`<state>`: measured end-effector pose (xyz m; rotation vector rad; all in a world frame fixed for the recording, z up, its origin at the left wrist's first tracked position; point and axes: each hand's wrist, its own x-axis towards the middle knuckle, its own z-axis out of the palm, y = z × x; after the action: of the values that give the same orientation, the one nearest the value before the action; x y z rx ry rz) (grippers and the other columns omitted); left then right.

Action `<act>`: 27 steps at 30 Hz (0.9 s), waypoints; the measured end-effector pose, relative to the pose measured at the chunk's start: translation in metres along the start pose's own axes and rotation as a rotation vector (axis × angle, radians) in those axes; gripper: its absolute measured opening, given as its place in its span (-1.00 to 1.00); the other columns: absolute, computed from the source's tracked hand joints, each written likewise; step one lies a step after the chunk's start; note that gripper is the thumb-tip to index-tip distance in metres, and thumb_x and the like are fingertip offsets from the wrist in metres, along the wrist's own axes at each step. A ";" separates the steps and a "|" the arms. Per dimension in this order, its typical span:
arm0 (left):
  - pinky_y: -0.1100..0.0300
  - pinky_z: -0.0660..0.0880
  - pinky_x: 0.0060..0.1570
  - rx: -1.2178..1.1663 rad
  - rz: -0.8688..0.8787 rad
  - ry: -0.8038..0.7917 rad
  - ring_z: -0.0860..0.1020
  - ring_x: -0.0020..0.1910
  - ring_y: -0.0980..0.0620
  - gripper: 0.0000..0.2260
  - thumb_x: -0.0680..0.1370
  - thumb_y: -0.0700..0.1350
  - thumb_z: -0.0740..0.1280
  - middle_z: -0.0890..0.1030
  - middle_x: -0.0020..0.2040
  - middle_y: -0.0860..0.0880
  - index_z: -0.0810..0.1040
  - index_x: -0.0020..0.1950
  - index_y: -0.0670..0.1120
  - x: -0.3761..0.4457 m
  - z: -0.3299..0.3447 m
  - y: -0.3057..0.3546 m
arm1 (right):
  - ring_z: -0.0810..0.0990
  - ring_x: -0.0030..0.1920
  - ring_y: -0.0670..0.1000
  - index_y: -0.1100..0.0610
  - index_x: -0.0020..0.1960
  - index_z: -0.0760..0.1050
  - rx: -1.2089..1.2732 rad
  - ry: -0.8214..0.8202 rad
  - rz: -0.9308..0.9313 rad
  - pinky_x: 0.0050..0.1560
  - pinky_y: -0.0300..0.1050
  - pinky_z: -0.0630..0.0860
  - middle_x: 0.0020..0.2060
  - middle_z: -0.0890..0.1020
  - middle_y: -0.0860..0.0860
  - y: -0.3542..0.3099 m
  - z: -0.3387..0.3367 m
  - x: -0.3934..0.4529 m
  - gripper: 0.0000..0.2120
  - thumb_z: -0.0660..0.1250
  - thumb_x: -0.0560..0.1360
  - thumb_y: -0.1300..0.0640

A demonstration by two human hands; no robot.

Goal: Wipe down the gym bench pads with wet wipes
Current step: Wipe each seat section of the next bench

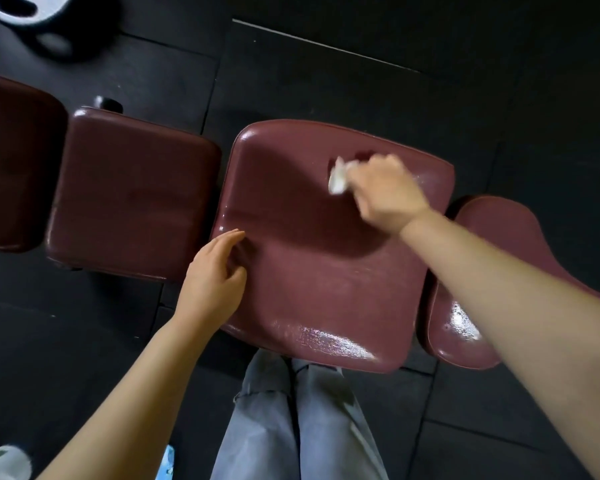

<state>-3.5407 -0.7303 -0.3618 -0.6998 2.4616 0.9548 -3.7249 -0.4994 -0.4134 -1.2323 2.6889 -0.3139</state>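
Vinyl, maroon and glossy, covers the large seat pad, a rounded square with piped edges and wet sheen along its near rim. From the head view, the right hand curls its fingers around a crumpled white wet wipe and presses it to the pad's far right part; the hand is motion-blurred. The left hand rests at the pad's left edge, fingers loose and slightly bent, gripping nothing. A smaller squarish pad sits just left across a narrow gap, another dark pad beyond it. A narrow rounded pad lies right, partly under the forearm. Black rubber floor tiles surround them; grey jeans show below.
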 end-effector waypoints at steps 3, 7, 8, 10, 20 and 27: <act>0.01 0.34 0.39 0.003 0.016 0.023 0.38 0.38 0.02 -0.47 0.48 -0.32 0.25 0.45 0.41 0.03 0.43 0.44 -0.04 0.003 0.004 0.000 | 0.53 -0.12 0.25 0.15 -0.04 0.46 0.025 0.083 0.430 -0.07 0.07 0.34 -0.18 0.61 0.13 0.022 -0.004 0.018 -0.89 0.19 0.49 0.26; -0.02 0.32 0.39 -0.005 0.016 0.038 0.35 0.39 0.01 -0.48 0.48 -0.33 0.25 0.46 0.38 0.02 0.44 0.43 -0.04 0.004 0.009 0.004 | 0.55 -0.23 0.27 0.24 0.24 0.40 0.058 0.069 0.388 -0.18 0.08 0.41 -0.05 0.61 0.35 -0.037 0.029 -0.021 -0.62 0.22 0.42 0.24; -0.03 0.31 0.40 0.000 0.028 0.037 0.33 0.40 0.02 -0.48 0.48 -0.33 0.25 0.47 0.38 0.02 0.44 0.43 -0.04 0.003 0.009 0.006 | 0.55 -0.28 0.23 0.21 0.26 0.36 0.018 -0.020 0.164 -0.25 0.04 0.41 0.02 0.60 0.38 -0.059 0.037 -0.047 -0.56 0.23 0.38 0.23; -0.02 0.29 0.42 0.011 0.066 0.034 0.30 0.42 0.03 -0.48 0.47 -0.33 0.25 0.47 0.39 0.03 0.44 0.43 -0.04 0.003 0.010 0.009 | 0.55 -0.31 0.12 0.14 0.18 0.36 0.050 -0.187 -0.229 -0.31 -0.04 0.39 0.02 0.64 0.24 -0.094 0.040 -0.103 -0.56 0.30 0.31 0.19; 0.09 0.12 0.48 0.170 0.190 -0.015 0.21 0.52 -0.05 -0.44 0.45 -0.35 0.26 0.39 0.48 0.01 0.43 0.45 -0.08 0.008 0.022 0.007 | 0.57 -0.28 0.18 0.02 -0.03 0.53 -0.098 0.006 0.066 -0.24 -0.03 0.34 -0.32 0.61 0.05 0.011 0.004 -0.030 -0.74 0.31 0.34 0.28; -0.09 0.21 0.46 0.223 0.256 -0.072 0.20 0.53 -0.02 -0.42 0.41 -0.17 0.14 0.37 0.49 0.03 0.42 0.45 -0.06 0.010 0.030 0.021 | 0.52 -0.17 0.12 0.00 0.23 0.49 -0.005 -0.112 0.143 -0.13 -0.01 0.36 -0.16 0.61 0.02 -0.036 0.038 -0.074 -0.59 0.16 0.41 0.18</act>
<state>-3.5549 -0.6989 -0.3767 -0.2763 2.5815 0.7602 -3.6415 -0.4704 -0.4356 -1.0200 2.6644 -0.2129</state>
